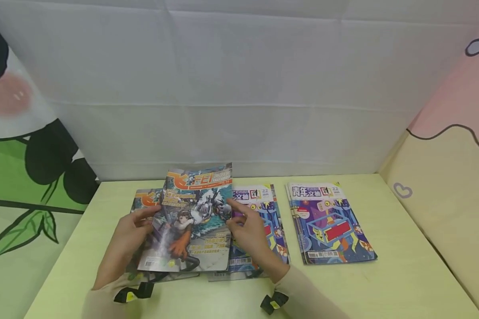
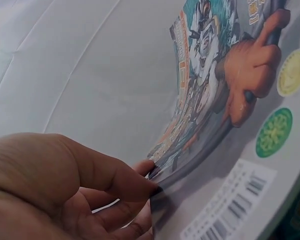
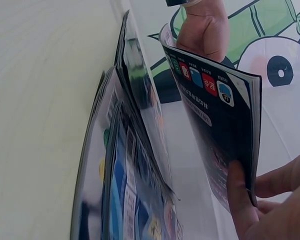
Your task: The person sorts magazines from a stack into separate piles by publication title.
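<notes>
A magazine [image 1: 199,226] with an orange masthead and a robot-and-figure cover is held up, tilted, between both hands. My left hand [image 1: 129,230] pinches its left edge between thumb and fingers; in the left wrist view the cover [image 2: 210,130] bows away from that grip. On the opposite edge, my right hand [image 1: 249,230] pinches it. The right wrist view shows its dark back cover [image 3: 210,115] raised above the piles. Beneath it lie a similar magazine [image 1: 145,197] on the left and a pile topped by a purple magazine [image 1: 277,226], both partly hidden.
To the right, a separate pile of purple-covered magazines [image 1: 335,226] lies slightly fanned on the pale yellow table [image 1: 407,274]. A white cloth backdrop [image 1: 239,88] rises behind the table, and printed cartoon panels [image 1: 447,177] flank both sides.
</notes>
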